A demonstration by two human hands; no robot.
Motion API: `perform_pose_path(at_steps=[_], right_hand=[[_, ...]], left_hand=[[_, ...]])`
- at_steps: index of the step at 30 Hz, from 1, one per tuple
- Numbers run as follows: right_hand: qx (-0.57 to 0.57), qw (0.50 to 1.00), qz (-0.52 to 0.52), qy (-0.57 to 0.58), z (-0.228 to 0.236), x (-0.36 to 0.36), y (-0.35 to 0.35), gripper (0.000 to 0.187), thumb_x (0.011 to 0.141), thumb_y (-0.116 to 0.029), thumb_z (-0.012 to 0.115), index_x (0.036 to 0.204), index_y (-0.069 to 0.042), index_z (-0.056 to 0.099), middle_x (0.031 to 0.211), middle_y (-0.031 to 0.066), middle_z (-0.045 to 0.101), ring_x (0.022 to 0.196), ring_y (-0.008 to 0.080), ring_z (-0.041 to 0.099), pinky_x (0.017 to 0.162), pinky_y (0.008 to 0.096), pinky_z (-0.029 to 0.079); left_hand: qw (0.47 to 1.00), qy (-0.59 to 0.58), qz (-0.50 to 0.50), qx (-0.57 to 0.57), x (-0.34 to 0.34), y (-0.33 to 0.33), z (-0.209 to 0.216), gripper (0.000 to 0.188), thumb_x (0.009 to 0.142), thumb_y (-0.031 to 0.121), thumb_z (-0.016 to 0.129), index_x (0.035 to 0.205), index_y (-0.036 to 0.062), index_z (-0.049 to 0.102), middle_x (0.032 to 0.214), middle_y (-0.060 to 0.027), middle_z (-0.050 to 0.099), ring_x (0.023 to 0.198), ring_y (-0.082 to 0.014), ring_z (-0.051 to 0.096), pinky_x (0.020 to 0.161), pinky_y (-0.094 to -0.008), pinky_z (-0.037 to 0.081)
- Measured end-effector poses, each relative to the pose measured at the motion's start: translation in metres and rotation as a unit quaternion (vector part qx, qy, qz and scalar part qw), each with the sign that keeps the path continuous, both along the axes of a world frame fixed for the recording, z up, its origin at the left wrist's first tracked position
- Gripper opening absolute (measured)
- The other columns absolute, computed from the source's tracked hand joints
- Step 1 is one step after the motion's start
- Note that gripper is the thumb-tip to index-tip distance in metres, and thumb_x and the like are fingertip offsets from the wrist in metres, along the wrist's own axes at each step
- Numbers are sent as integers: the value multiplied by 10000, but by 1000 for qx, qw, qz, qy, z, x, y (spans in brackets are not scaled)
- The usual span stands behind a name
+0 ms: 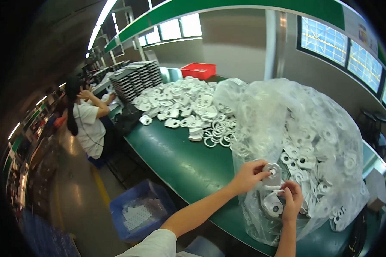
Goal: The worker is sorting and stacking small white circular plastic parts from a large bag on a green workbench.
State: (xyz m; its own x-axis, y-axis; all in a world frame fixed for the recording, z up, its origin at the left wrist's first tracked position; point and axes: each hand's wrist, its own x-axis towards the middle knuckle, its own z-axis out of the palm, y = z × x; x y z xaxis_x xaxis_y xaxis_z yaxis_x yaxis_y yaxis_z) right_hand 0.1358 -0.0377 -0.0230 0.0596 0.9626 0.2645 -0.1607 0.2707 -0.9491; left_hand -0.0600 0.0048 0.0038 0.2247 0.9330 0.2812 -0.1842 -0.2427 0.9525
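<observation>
My left hand (249, 176) is closed on a white plastic part (272, 175) with a rounded end and a round hole, its fingertips at the hole. Just below it, my right hand (292, 198) has bent fingers that pinch a thin white curved piece (273, 187), possibly a ring. Both hands are over the mouth of a large clear plastic bag (261, 115) full of similar white parts. One such part, with a dark-centred hole (273, 206), lies just under my hands.
On the green table (171, 150) are a heap of white parts (176, 100), loose white rings (218, 132), stacked trays (137, 79) and a red bin (198, 70). A blue bin (141, 210) stands below the table's edge. A co-worker (90, 120) sits at the left.
</observation>
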Motion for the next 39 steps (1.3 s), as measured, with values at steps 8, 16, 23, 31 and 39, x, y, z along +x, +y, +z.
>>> perform_pose_path(at_steps=[8,16,23,31,39], right_hand=[[-44,998,-38,-24,-3,-9,-1,140,850,32,489,968,20,563,841,86,606,683,127,589,570,221,467],[-67,997,-38,-7,-5,-13,6,110,848,25,488,889,13,589,790,81,616,649,114,587,542,211,452],[-84,994,-66,-7,-9,-2,5,148,848,43,459,878,8,600,776,55,626,635,90,582,550,207,458],[-72,994,-75,28,-14,-5,6,161,833,56,451,923,26,581,795,84,608,633,118,584,537,221,461],[2,972,-209,109,-21,-15,22,468,826,-63,636,1235,5,420,1012,128,571,695,144,611,550,251,521]], left_hand=[[912,152,336,-180,-220,-1,-29,168,792,142,693,893,8,694,789,-71,672,675,-124,600,625,-270,485],[671,426,548,261,-337,123,96,388,754,221,691,1062,-2,613,927,-163,656,831,-244,651,747,-347,505],[927,326,25,181,-32,57,40,198,819,46,622,1011,-1,636,921,-86,659,833,-147,637,711,-283,524],[820,463,144,303,105,115,-17,260,714,66,643,971,26,649,1152,-208,545,1108,-367,484,919,-415,425],[823,452,139,314,99,67,58,117,809,90,562,864,-2,609,810,-192,597,744,-356,593,672,-414,469]])
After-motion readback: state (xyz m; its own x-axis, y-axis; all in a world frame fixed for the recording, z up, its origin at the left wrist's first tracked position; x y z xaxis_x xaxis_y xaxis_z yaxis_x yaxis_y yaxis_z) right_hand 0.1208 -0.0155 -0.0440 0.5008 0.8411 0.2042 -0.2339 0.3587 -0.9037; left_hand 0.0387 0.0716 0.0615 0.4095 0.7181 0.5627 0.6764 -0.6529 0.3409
